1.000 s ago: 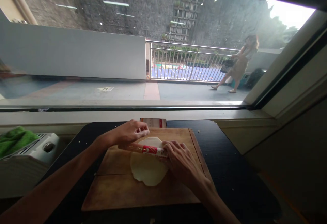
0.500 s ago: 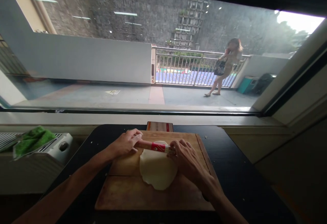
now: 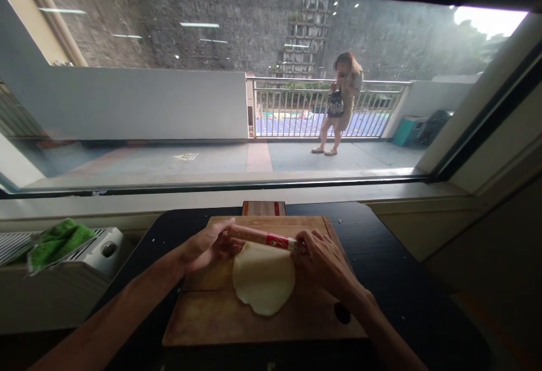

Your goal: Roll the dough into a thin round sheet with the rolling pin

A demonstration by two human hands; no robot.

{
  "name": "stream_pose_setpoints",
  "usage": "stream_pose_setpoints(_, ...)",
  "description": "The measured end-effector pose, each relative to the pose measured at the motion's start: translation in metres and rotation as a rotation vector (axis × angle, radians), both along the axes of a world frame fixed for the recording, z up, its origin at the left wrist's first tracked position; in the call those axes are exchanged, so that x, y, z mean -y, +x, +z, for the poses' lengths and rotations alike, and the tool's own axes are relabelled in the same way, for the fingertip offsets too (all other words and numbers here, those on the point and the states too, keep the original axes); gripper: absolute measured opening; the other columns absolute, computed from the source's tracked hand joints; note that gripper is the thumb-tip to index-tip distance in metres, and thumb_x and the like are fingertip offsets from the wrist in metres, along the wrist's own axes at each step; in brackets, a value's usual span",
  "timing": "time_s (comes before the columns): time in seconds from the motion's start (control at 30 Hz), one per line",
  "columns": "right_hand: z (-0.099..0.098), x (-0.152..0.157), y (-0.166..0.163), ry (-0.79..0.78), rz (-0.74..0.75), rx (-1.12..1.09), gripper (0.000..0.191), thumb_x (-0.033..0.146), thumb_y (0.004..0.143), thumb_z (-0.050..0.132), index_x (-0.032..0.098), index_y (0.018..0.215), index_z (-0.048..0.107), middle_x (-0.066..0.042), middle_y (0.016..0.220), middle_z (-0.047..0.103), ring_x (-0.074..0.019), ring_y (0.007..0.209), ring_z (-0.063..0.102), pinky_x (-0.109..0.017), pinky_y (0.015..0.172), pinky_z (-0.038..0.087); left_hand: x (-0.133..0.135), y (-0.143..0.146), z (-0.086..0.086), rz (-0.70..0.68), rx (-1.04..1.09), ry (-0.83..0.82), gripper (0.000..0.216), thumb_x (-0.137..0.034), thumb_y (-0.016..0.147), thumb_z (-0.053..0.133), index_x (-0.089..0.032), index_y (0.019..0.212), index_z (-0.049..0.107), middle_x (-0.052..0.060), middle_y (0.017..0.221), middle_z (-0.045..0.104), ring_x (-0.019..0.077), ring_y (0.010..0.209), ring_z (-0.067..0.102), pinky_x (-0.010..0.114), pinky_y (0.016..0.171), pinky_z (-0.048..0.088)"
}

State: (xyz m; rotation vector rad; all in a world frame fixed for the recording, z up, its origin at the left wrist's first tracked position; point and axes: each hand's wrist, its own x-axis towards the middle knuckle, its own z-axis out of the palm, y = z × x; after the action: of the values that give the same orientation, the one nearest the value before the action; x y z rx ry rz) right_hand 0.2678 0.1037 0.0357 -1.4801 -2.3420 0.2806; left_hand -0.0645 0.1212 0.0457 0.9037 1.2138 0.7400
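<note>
Moved: pin [image 3: 265, 237] has rolled away from the body, from over the dough [image 3: 263, 278] to its far edge; both hands went with it, and the person outside [image 3: 339, 103] has walked left along the railing [image 3: 292, 111].
Left hand [image 3: 207, 245]: grip closed round the left end of the pin, fingers curled over it.
Right hand [image 3: 324, 258]: grip closed on the right end, fingertips on top, wrist low over the board [image 3: 203, 314].
Pin: thin, pale, with a red label near its right end; it lies crosswise and slightly aslant, touching the dough's far rim.
Dough: one pale sheet in the middle of the board, nearer the right half, lying flat.
Done so far: by its look the dough is already pressed thin and roughly round.
Left to do: the near edge is wavy and the outline lopsided, so the sheet seems not yet even; its thickness cannot be judged from here.
Board: wooden, worn, with a seam across it and a round hole [image 3: 342, 313] near the right front corner.
Tabletop [image 3: 402, 280]: dark, with a few pale crumbs; a small box [image 3: 263, 208] sits just behind the board.
Left side: white appliance [image 3: 101, 252] with a knob, a green cloth [image 3: 59, 238] lying on top.
Room: dim, set against a wide window [image 3: 127, 105] that looks onto a walkway, a grey wall and the railing.
</note>
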Motion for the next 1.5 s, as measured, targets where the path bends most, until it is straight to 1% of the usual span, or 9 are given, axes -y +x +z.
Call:
stream_pose_setpoints(0.13, -0.004, -0.001, 0.024, 0.015, -0.059, -0.012, 0.013, 0.018, 0.099, 0.071, 0.024, 0.109, 0.066, -0.005, 0.105, 0.077, -0.0244, 0.097, 0.069, -0.035, 0.089, 0.046, 0.002, -0.002, -0.006, -0.113, -0.223, 0.114, 0.065, -0.075, 0.078, 0.079, -0.019, 0.111, 0.071, 0.009, 0.099, 0.079, 0.0195, 0.082, 0.068, 0.030, 0.070, 0.046)
stream_pose_setpoints(0.3, -0.001, 0.000, 0.042, 0.010, -0.073, -0.073, 0.016, 0.032, 0.098, 0.076, 0.027, 0.109, 0.066, -0.004, 0.104, 0.079, -0.0237, 0.091, 0.071, -0.034, 0.082, 0.047, 0.001, 0.006, -0.010, -0.348, -0.556, 0.390, 0.049, -0.052, 0.065, 0.089, -0.022, 0.100, 0.073, 0.002, 0.088, 0.073, 0.0233, 0.086, 0.067, 0.033, 0.076, 0.050)
stream_pose_setpoints(0.47, 0.001, 0.004, 0.046, -0.070, -0.074, -0.102, 0.015, 0.028, 0.094, 0.076, 0.027, 0.108, 0.070, -0.003, 0.103, 0.080, -0.0233, 0.090, 0.073, -0.032, 0.079, 0.048, -0.020, 0.021, -0.001, -0.268, -0.707, 0.605, 0.023, -0.040, 0.076, 0.073, -0.022, 0.091, 0.071, 0.003, 0.089, 0.076, 0.0235, 0.084, 0.069, 0.034, 0.077, 0.052)
stream_pose_setpoints(0.63, 0.002, 0.004, 0.046, -0.084, -0.010, -0.145, 0.024, 0.023, 0.097, 0.071, 0.028, 0.119, 0.077, -0.005, 0.114, 0.082, -0.0236, 0.098, 0.076, -0.031, 0.085, 0.052, -0.053, 0.041, 0.008, -0.169, -0.611, 0.747, 0.033, -0.048, 0.087, 0.066, -0.022, 0.105, 0.074, 0.009, 0.100, 0.083, 0.0265, 0.097, 0.077, 0.037, 0.090, 0.057)
stream_pose_setpoints(0.77, 0.007, 0.001, 0.043, -0.078, 0.021, -0.100, 0.021, 0.036, 0.103, 0.074, 0.028, 0.121, 0.080, -0.005, 0.114, 0.080, -0.0238, 0.098, 0.075, -0.031, 0.082, 0.052, -0.056, 0.042, 0.014, -0.047, -0.620, 0.787, 0.041, -0.056, 0.098, 0.053, -0.021, 0.103, 0.073, 0.011, 0.099, 0.083, 0.0263, 0.094, 0.078, 0.036, 0.089, 0.057)
stream_pose_setpoints(0.93, 0.018, -0.014, 0.027, -0.030, 0.166, -0.015, 0.027, 0.039, 0.104, 0.079, 0.032, 0.130, 0.082, -0.005, 0.120, 0.079, -0.0231, 0.104, 0.074, -0.031, 0.085, 0.052, -0.029, 0.033, 0.020, -0.203, -0.694, 0.770, 0.051, -0.061, 0.107, 0.045, -0.021, 0.093, 0.073, 0.005, 0.081, 0.074, 0.0213, 0.076, 0.068, 0.032, 0.073, 0.049)
stream_pose_setpoints(1.2, 0.027, -0.066, -0.005, -0.060, 0.319, -0.012, 0.024, 0.041, 0.107, 0.075, 0.030, 0.125, 0.086, -0.005, 0.118, 0.079, -0.0198, 0.099, 0.073, -0.029, 0.086, 0.050, -0.006, 0.025, -0.003, -0.245, -0.985, 0.860, 0.041, -0.045, 0.111, 0.040, -0.025, 0.080, 0.058, 0.009, 0.088, 0.073, 0.0255, 0.084, 0.069, 0.036, 0.079, 0.046)
stream_pose_setpoints(1.33, 0.025, -0.084, -0.019, -0.064, 0.236, 0.086, 0.039, 0.042, 0.116, 0.057, 0.023, 0.097, 0.086, -0.005, 0.096, 0.079, -0.0159, 0.078, 0.066, -0.027, 0.071, 0.036, -0.005, 0.027, -0.009, -0.191, -1.038, 0.853, 0.029, -0.039, 0.111, 0.042, -0.027, 0.096, 0.063, 0.010, 0.099, 0.077, 0.0283, 0.094, 0.074, 0.036, 0.080, 0.047)
stream_pose_setpoints(1.5, 0.025, -0.094, -0.040, -0.060, 0.085, 0.173, 0.053, 0.047, 0.119, 0.046, 0.021, 0.093, 0.084, -0.011, 0.092, 0.082, -0.0195, 0.081, 0.071, -0.032, 0.069, 0.028, -0.015, 0.036, -0.003, -0.261, -1.155, 0.755, 0.028, -0.037, 0.112, 0.041, -0.025, 0.101, 0.065, 0.013, 0.105, 0.081, 0.0308, 0.100, 0.077, 0.035, 0.079, 0.046)
